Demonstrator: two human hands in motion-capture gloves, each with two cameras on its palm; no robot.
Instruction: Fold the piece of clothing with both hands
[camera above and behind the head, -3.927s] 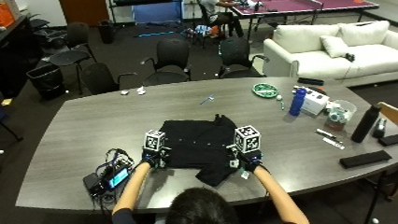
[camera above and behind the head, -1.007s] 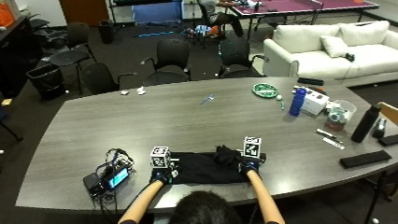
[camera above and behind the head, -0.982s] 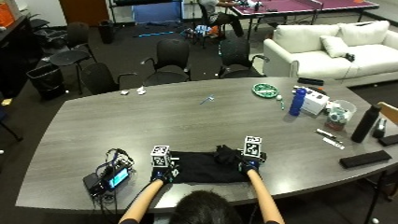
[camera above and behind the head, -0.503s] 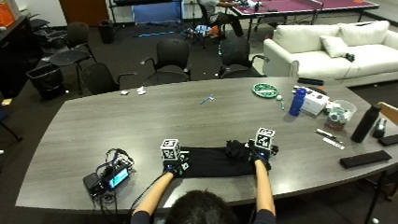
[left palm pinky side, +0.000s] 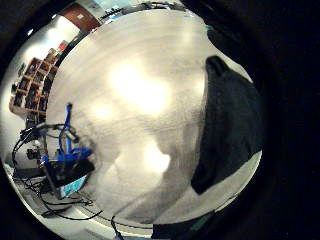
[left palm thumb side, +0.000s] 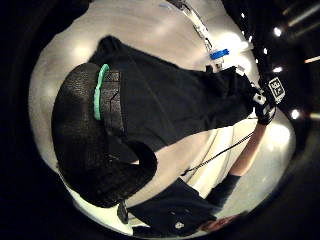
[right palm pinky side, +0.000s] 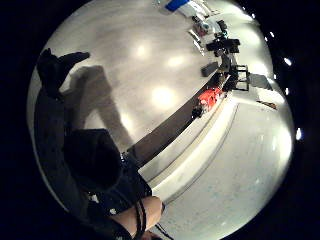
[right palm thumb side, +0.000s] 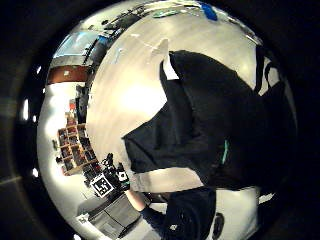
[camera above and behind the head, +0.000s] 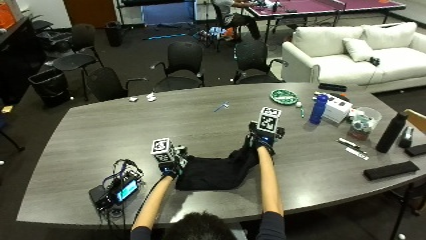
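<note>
A: Clothing (camera above and behind the head: 219, 172): a black garment, bunched on the near part of the grey counter (camera above and behind the head: 100, 130), just in front of the person. One part is drawn up and away toward the far right.

B: Left hand?

A: Left hand (camera above and behind the head: 171, 165) sits at the garment's left edge, low on the counter. In the left thumb side palm view a gloved finger lies curled over the black cloth (left palm thumb side: 165, 100), so it grips the fabric there.

B: Right hand?

A: Right hand (camera above and behind the head: 261, 141) is farther out over the counter than the left, arm stretched forward. A strip of the garment runs from the main pile up to it. The right thumb side palm view shows cloth (right palm thumb side: 200, 115) close against the palm with the gloved thumb folded onto it; it holds that end.

B: Anything else on the counter?

A: Near left, a black device with a lit screen and tangled cables (camera above and behind the head: 116, 189). Far right of the hands: a green plate (camera above and behind the head: 284, 96), a blue bottle (camera above and behind the head: 319, 108), a white box (camera above and behind the head: 337, 109), a black bottle (camera above and behind the head: 391, 131) and a flat black case (camera above and behind the head: 389, 170). A small blue item (camera above and behind the head: 221, 106) lies at the far middle.
</note>
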